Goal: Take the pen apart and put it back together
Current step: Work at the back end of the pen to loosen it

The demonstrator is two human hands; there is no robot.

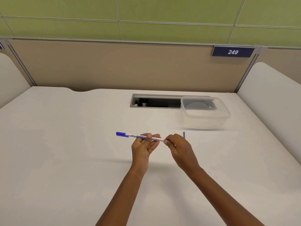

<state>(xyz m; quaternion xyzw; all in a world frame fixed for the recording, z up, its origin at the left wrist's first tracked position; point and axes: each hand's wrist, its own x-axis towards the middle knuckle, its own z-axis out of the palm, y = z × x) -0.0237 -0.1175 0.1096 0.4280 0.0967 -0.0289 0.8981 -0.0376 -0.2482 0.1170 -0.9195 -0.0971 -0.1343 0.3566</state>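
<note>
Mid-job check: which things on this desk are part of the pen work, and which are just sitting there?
Part of the job:
- pen, held by the left hand
- right hand at the pen's end
- thin blue stick beside the right hand, likely a pen part

Just sitting there:
- clear plastic box
- cable slot
- number sign
</note>
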